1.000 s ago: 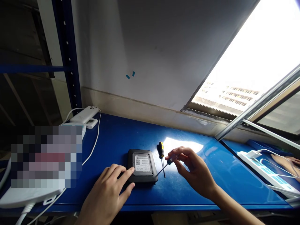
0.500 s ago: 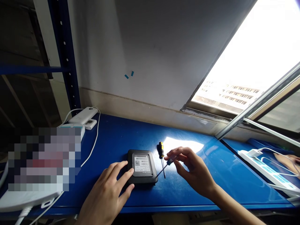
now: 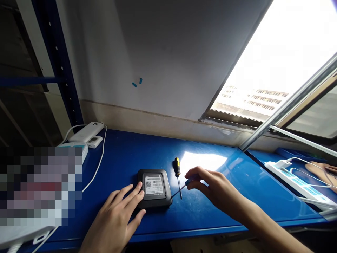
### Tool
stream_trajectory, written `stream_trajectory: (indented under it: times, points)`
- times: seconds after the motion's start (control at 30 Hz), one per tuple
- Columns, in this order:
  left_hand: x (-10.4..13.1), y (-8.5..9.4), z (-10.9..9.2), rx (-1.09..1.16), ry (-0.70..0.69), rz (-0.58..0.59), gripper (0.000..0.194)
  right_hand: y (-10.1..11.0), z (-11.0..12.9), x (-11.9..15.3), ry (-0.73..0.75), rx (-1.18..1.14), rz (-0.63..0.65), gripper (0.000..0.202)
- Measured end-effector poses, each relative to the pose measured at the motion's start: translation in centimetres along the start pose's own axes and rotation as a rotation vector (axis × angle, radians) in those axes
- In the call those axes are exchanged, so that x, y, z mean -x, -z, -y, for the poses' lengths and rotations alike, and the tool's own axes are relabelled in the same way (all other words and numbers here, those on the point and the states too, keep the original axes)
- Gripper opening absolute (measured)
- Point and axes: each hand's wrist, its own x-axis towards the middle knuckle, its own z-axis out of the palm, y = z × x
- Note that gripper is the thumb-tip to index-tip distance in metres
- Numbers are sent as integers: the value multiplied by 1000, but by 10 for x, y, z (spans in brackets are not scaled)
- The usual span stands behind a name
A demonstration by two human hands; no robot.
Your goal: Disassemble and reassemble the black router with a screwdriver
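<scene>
A black square box with a white printed label (image 3: pixel 154 185) lies flat on the blue table (image 3: pixel 123 151). My left hand (image 3: pixel 118 214) rests on the box's left side, its fingers spread. In my right hand (image 3: pixel 204 181) is a thin-shafted screwdriver (image 3: pixel 179 190); my thumb and fingers pinch its blue handle, which they mostly cover. The shaft slants down to the left, and its tip meets the near right corner of the box. Just behind that shaft lies a second screwdriver (image 3: pixel 177 167) with a black and yellow handle.
White power strips with cables stand at the left (image 3: pixel 85 131) and at the right (image 3: pixel 297 182). A metal post (image 3: pixel 263 128) rises near the window. Another person's hand (image 3: pixel 318 172) shows at the far right. A blurred patch hides the left front.
My right fingers have closed further around the screwdriver's handle. Its tip stays at the box corner. The whole view has shifted slightly, and my left hand keeps its place on the box.
</scene>
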Motion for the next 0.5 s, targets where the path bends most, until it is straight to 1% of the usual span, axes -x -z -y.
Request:
stream_trajectory:
  times: [0.13,0.23,0.37,0.43,0.5]
  points:
    - [3,-2,4,12,1,-17,37,8,8,0,31,190,68,24]
    - [3,-2,5,3,-4,-37,38,10,4,3,44,316,99,23]
    - [1,-1,4,-23,-20,-99,41,4,-19,17,-6,426,165,21]
    - [2,-2,4,-35,-27,-94,41,-5,-34,28,-55,446,182,24]
    - [5,-4,6,-45,-35,-70,40,-16,-47,39,-95,441,157,30]
